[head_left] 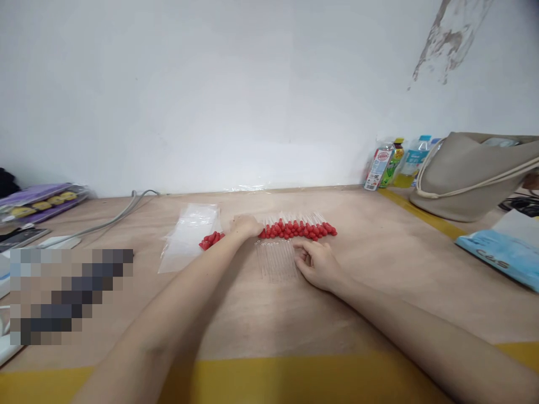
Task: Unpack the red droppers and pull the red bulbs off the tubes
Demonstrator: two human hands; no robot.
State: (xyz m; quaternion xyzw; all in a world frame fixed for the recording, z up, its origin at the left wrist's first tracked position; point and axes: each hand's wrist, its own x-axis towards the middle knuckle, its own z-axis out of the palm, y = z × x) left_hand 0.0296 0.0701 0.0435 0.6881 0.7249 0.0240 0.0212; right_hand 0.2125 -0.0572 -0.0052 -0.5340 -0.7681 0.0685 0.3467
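A row of glass droppers with red rubber bulbs (295, 229) lies across the middle of the table, bulbs toward me and clear tubes pointing to the wall. My left hand (246, 225) is closed at the left end of this row, its fingertips at the endmost bulb and partly hidden. In front of the row lie several thin clear glass tubes (275, 261), side by side. My right hand (318, 265) rests on the table at their right edge, fingers bent, with thumb and forefinger apart. More red bulbs (211, 240) form a small pile left of my left forearm, which partly covers them.
Clear plastic bags (187, 233) lie flat at the left, under the red pile's edge. A grey cable (113, 220) runs along the far left. At the right stand drink bottles (415, 160), a beige bag (471, 174) and a blue packet (497, 255). Yellow tape (252, 379) marks the front edge.
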